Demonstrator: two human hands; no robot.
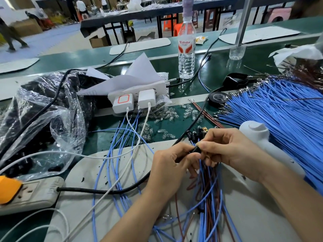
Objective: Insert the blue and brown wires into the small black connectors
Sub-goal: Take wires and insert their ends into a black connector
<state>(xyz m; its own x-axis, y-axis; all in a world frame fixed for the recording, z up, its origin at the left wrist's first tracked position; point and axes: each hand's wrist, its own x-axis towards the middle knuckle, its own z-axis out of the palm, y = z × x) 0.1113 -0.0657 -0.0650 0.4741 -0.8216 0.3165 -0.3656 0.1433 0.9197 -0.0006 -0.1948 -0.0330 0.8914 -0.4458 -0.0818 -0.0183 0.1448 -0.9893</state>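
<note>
Above the counter (104, 127), the left hand (170, 165) and right hand (230, 147) met fingertip to fingertip, both pinching a small black connector (196, 149), while blue and brown wires (208, 191) trailed down beneath them.

A long green counter (174, 124) carries a pale grey rounded mat (82, 173) at its near edge, strewn with loose blue wires (120, 179) and black crumbs. A beige power strip with an orange plug (35, 193) lies just beside the mat on the left. Farther back sit a crumpled clear plastic bag of dark parts (43, 109), a white power strip with two white chargers (138, 98) under white paper sheets (139, 74), and an upright clear water bottle (186, 55). Small clear plastic pieces (167, 115) lie scattered mid-counter near thin brown wires (204, 113). A black tape roll (217, 98) touches a broad fan of blue wires (279, 116) on the right.
</note>
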